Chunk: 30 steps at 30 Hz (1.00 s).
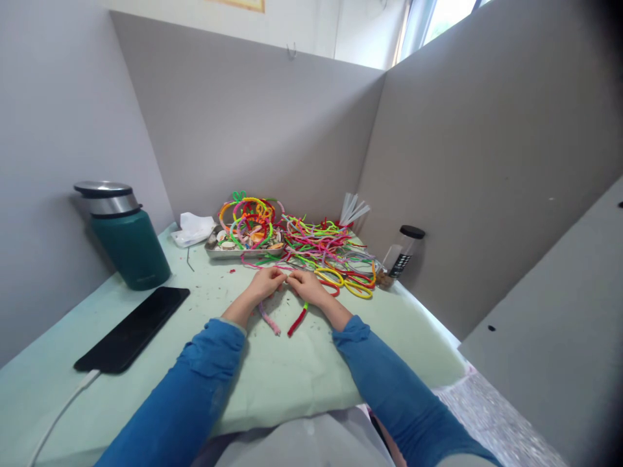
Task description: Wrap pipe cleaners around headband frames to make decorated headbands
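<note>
My left hand [267, 283] and my right hand [306, 286] meet above the table with fingertips pinched close together. Between them they hold a band wrapped in coloured pipe cleaners [297, 320]. One end, pink and lilac, hangs below my left hand; the other, red with a bit of green, comes out below my right. The band's middle is hidden by my fingers, and any small piece in the pinch is too small to make out. Just beyond my hands lies a heap of loose pipe cleaners [321, 239], with yellow and red loops [359, 289] to the right.
Behind my left hand, a metal tray [228, 254] holds shells and several wrapped hoops [253, 217]. A green bottle [129, 250] and a black phone [134, 331] on a cable are at left. White tissue [195, 227], clear sticks [353, 211] and a black-lidded jar [403, 253] stand near the partitions.
</note>
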{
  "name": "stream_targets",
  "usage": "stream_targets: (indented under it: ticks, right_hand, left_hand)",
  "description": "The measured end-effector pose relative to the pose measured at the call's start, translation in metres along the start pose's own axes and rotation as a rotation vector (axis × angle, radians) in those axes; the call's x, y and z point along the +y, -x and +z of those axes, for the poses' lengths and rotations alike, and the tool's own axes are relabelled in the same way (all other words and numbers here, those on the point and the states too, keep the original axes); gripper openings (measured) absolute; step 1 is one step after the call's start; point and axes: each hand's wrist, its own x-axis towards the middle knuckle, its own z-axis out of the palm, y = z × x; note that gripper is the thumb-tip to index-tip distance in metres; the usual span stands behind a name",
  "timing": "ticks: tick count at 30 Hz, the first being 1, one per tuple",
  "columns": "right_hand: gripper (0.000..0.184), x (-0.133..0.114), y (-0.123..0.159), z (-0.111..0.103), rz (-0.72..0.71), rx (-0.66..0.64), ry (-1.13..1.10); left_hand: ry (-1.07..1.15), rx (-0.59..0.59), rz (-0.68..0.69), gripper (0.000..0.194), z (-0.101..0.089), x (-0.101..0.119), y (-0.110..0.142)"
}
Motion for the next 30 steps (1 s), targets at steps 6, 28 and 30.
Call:
stream_targets:
  ticks: [6,28,30]
  right_hand:
    - [0.023,-0.0003,-0.0002,-0.0003,-0.003,-0.003,0.01]
    - [0.021,-0.0002,0.0005,0.0005,-0.004,0.004,0.053]
    - [0.021,0.0005,0.0004,0.0009,-0.005,0.003,0.057]
  left_hand:
    - [-0.01,0.003,-0.011,0.022,0.0002,0.0004,-0.0003]
    - [-0.024,-0.003,-0.002,0.021,0.0007,-0.0004,-0.0007]
    - [-0.024,-0.003,0.0,0.021,0.0007,-0.0006,-0.0011]
